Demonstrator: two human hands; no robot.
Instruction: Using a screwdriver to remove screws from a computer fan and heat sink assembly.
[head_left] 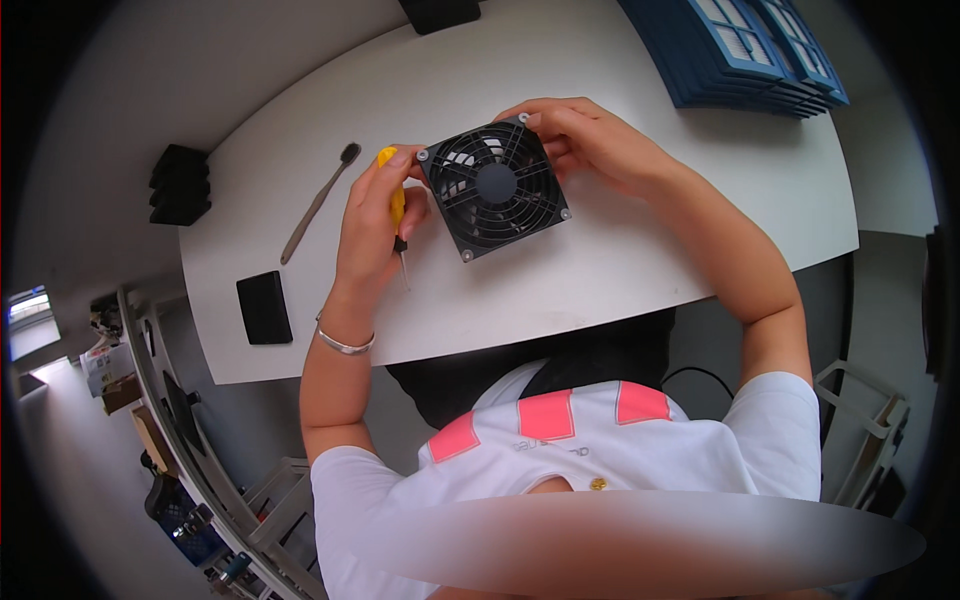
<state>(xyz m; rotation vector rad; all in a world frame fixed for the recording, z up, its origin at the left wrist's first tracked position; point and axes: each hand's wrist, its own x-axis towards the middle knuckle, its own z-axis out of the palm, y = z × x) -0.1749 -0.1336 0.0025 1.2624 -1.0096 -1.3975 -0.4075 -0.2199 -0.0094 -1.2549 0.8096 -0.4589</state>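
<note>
Steadying the fan [497, 183] at twelve o'clock over the bench [630, 275] seems the step: right hand [590, 138] pinching its one-o'clock corner, left hand [372, 215] gripping a screwdriver [397, 205], whose six-o'clock tip likely needs turning fanward.

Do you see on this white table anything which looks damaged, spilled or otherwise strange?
Nothing stands out as spilled or damaged. The black fan is turned askew to the edge of the table, but the right hand holds its corner, so this seems ordinary.
</note>
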